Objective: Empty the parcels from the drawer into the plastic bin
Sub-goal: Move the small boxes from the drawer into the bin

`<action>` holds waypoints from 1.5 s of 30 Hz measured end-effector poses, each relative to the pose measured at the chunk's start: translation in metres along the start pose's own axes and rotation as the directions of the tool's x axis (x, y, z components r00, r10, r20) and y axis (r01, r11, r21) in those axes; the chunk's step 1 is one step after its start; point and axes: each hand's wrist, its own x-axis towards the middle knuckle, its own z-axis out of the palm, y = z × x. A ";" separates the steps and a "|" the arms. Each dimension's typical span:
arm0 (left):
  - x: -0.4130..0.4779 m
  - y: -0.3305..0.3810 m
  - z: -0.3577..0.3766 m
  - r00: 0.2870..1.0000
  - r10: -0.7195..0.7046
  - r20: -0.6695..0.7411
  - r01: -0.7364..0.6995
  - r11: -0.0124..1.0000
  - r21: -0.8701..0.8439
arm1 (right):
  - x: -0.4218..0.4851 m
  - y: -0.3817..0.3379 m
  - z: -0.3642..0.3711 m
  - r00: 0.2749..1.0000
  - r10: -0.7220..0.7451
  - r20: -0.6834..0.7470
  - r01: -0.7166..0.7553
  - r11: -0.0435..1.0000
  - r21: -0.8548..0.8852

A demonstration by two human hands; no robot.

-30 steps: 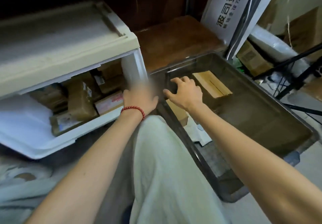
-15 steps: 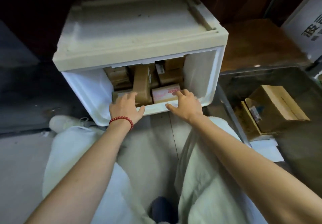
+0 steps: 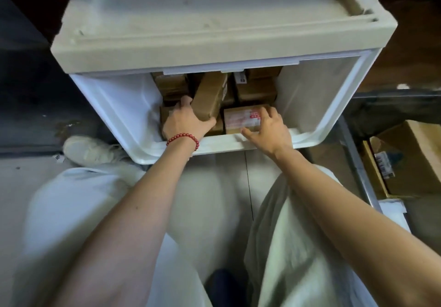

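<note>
L hand (image 3: 183, 123) grips near end of long brown parcel (image 3: 210, 95), long axis front-to-back, far end tilted up. R hand (image 3: 270, 129) clasps white-labelled parcel (image 3: 239, 118), lying crosswise. Both parcels in open drawer (image 3: 310, 137); plastic bin (image 3: 355, 161) to its right.

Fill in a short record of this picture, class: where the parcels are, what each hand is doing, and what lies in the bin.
Drawer: white, pulled open, several brown parcels inside
Left hand: grips the tilted parcel at its near end
Right hand: holds the labelled parcel, thumb on its near edge, fingers over the top
Bin: to the right of the drawer, a cardboard box already inside
Bracelet: red beads, on the left wrist
</note>
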 end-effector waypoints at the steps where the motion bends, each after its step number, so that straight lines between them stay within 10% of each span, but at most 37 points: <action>1: -0.001 -0.002 -0.001 1.000 -0.005 -0.013 0.004 0.999 -0.045 | 0.001 0.001 0.000 1.000 0.005 -0.002 -0.005 1.000 0.017; 20: -0.118 -0.028 -0.047 0.979 0.185 -0.085 -0.203 0.902 -0.381 | -0.086 -0.007 -0.038 0.989 -0.093 -0.111 0.131 0.902 0.412; 26: -0.142 -0.026 -0.055 0.999 0.038 0.032 -0.012 0.815 -0.579 | -0.111 0.001 -0.041 0.999 -0.031 0.037 0.005 0.832 0.555; 33: -0.134 -0.025 -0.059 0.964 -0.099 0.246 0.263 0.477 -0.839 | -0.111 0.003 -0.037 0.988 -0.011 0.154 -0.092 0.757 0.647; 45: -0.141 -0.022 -0.060 0.988 -0.045 0.151 0.138 0.708 -0.693 | -0.104 0.005 -0.031 0.987 -0.138 0.080 0.033 0.670 0.742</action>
